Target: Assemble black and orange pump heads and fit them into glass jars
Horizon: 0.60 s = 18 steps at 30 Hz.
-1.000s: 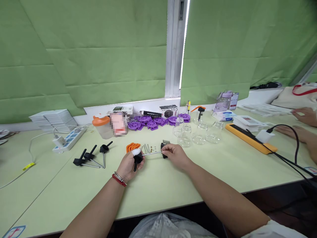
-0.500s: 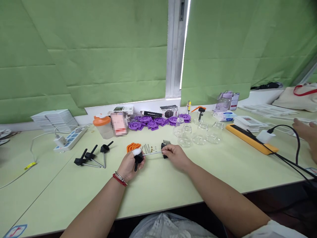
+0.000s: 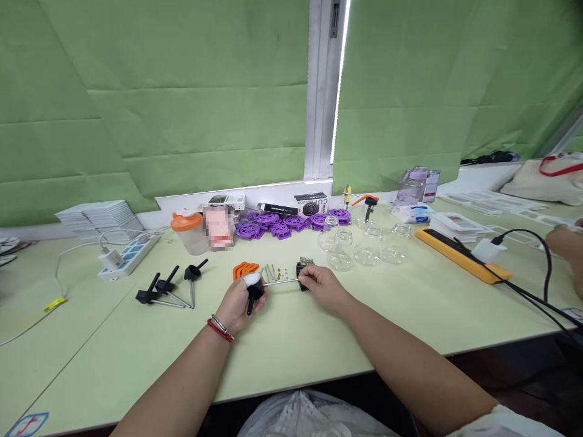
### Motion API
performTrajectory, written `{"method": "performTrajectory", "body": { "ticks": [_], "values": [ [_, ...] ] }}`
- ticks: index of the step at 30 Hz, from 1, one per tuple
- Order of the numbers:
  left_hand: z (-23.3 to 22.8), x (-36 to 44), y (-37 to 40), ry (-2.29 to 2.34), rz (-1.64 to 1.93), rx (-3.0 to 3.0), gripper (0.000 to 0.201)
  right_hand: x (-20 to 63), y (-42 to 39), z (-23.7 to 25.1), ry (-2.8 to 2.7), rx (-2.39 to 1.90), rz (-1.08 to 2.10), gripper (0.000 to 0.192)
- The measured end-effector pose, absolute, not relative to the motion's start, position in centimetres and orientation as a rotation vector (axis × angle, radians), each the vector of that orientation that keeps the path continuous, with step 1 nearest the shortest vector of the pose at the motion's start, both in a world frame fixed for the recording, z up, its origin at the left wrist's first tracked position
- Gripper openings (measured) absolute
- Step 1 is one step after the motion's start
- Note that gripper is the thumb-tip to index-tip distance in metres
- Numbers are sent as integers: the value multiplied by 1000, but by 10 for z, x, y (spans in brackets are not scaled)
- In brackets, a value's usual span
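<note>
Left hand [image 3: 237, 302]: fingers curled in a closed grip round the black plastic handle [image 3: 251, 294] of a small tool, low over the pale green table [image 3: 291, 346]; a white wrap covers one fingertip, a red and silver band circles the wrist.

Right hand [image 3: 319, 284]: narrow pinch on a small black block [image 3: 301, 274], where the far end of the thin metal rod [image 3: 279, 281] meets it (the rod runs level between the two hands, straight and bright).

Just behind the hands: flat orange plastic pieces [image 3: 243, 269], a few short metal pins [image 3: 269, 272], a tiny comb-like row of metal teeth [image 3: 305, 261].

To the left: three more black-handled rod tools [image 3: 170, 285], lying flat.

Further back: clear glass jars [image 3: 359, 246], round and squat; purple slotted plastic discs [image 3: 291, 223]; an orange-lidded translucent cup [image 3: 187, 233]; a white power strip [image 3: 130, 254].

Far right edge: another person's hand [image 3: 565, 243], well apart.
</note>
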<state>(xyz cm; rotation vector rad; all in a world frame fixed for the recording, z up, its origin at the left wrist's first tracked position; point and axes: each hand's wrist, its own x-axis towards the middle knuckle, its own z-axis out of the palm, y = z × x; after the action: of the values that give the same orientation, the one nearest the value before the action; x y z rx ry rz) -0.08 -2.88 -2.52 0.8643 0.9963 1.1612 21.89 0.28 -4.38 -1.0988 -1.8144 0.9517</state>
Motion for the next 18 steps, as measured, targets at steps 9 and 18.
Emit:
{"method": "performTrajectory", "body": {
  "ticks": [9,18],
  "values": [
    [-26,-2,-28,1002,1157,867,21,218,1,-41,-1857,-1131,920,23],
    [-24,0,-30,1010,1157,868,21,218,2,-46,-1879,-1117,911,27]
  ]
}}
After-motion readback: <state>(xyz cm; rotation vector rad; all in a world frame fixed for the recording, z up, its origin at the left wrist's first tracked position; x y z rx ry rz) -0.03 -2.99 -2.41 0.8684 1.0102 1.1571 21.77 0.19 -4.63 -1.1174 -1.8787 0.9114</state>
